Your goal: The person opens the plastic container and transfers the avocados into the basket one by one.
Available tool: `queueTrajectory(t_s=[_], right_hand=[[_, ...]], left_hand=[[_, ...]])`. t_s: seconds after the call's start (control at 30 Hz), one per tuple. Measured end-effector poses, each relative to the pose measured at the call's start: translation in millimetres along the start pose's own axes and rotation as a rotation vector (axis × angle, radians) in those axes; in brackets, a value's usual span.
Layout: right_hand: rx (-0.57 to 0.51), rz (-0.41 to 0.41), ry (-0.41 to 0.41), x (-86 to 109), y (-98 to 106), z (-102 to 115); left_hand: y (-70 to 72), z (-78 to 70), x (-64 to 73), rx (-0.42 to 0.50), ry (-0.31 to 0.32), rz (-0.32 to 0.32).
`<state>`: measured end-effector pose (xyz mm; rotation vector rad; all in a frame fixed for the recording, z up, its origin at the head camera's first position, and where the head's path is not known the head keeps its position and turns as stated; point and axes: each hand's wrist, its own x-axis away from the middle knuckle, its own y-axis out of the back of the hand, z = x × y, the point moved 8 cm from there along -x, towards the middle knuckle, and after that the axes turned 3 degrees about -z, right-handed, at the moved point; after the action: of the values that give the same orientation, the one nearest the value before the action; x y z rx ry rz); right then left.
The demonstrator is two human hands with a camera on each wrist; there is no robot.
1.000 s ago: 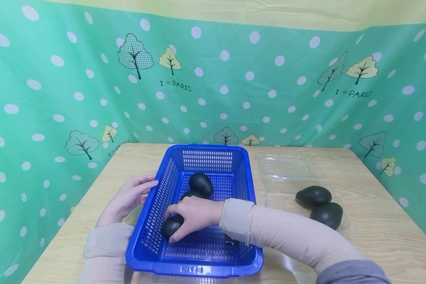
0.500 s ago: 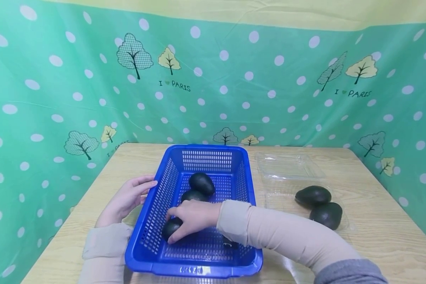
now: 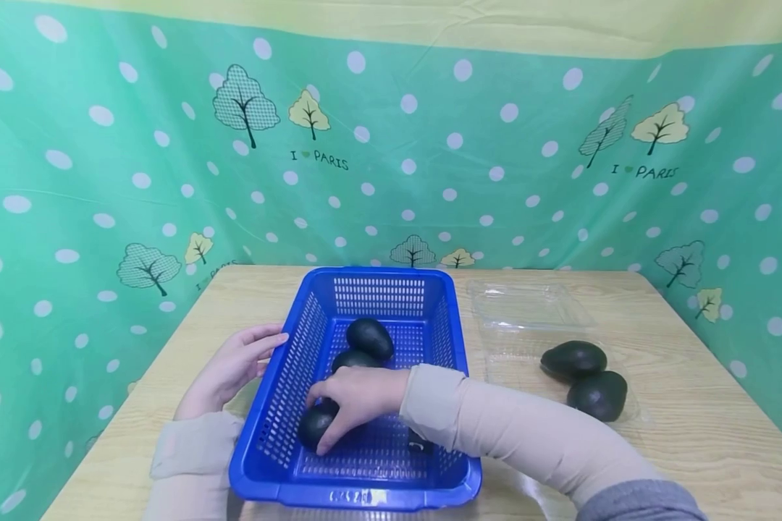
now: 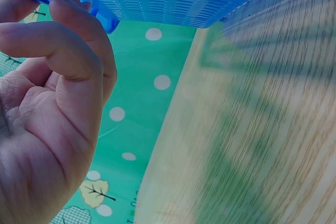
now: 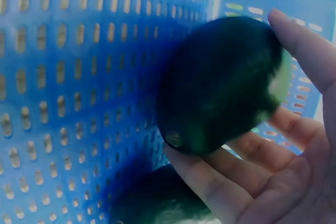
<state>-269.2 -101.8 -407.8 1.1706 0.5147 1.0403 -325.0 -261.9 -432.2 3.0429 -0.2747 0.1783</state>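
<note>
In the head view, a blue plastic basket (image 3: 355, 496) with slotted walls stands on the table. My right hand (image 3: 358, 394) reaches into it and holds a dark green avocado (image 3: 314, 427) near the left wall, thumb on one side and fingers on the other. The right wrist view shows this avocado (image 5: 220, 85) close up, with another avocado (image 5: 163, 198) below it. Two more avocados, a far one (image 3: 369, 339) and one partly hidden by my hand (image 3: 354, 359), lie in the basket. My left hand (image 3: 231, 365) touches the left rim from outside with relaxed fingers (image 4: 79, 19).
Right of the basket, a clear plastic clamshell box (image 3: 528, 307) lies with its lid raised. Two avocados, one behind (image 3: 573, 360) and one in front (image 3: 597, 396), rest in its near part. A green dotted cloth (image 3: 495, 145) hangs behind the wooden table (image 3: 678, 347).
My right hand and the avocado in it have shifted slightly to the right and nearer to me inside the basket. My left hand stays at the rim.
</note>
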Motion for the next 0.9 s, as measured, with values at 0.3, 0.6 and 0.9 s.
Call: queueTrajectory(t_s=[0.3, 0.6, 0.9], right_hand=[[-0.042, 0.027, 0.030, 2.9, 6, 0], [-0.120, -0.021, 0.030, 11.2, 22, 1], [-0.171, -0.096, 0.054, 20.8, 46, 7]], left_hand=[[0.5, 0.1, -0.7, 0.003, -0.003, -0.003], [-0.7, -0.9, 1.2, 0.008, -0.013, 0.004], [0.6, 0.9, -1.4, 0.008, -0.024, 0.003]])
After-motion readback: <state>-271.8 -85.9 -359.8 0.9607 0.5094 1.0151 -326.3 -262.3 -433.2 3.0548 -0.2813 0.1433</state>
